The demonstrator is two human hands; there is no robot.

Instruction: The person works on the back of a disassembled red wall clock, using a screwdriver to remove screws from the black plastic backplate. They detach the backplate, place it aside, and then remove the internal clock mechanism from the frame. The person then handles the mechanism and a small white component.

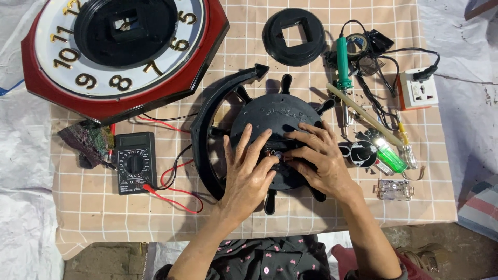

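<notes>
Checked beige cloth covers the surface [290, 207], where a red octagonal wall clock [119, 57] with gold numerals lies at the upper left. At centre sits a black wheel-shaped plastic housing [270, 111], spokes poking out around its rim and a curved black arc hugging its left side. Both hands rest flat on it: the left hand [248, 173] with fingers spread, the right hand [316, 155] with fingers spread too, fingertips meeting over a small part at the housing's middle, too hidden to identify; neither grip appears closed on anything. A black ring cover [294, 36] lies above. Left of the housing sits a black multimeter [135, 162], its red leads trailing underneath the left wrist. To the right lie a green-handled soldering iron [342, 62], a white socket block [419, 89] and a green lighter [391, 158].
</notes>
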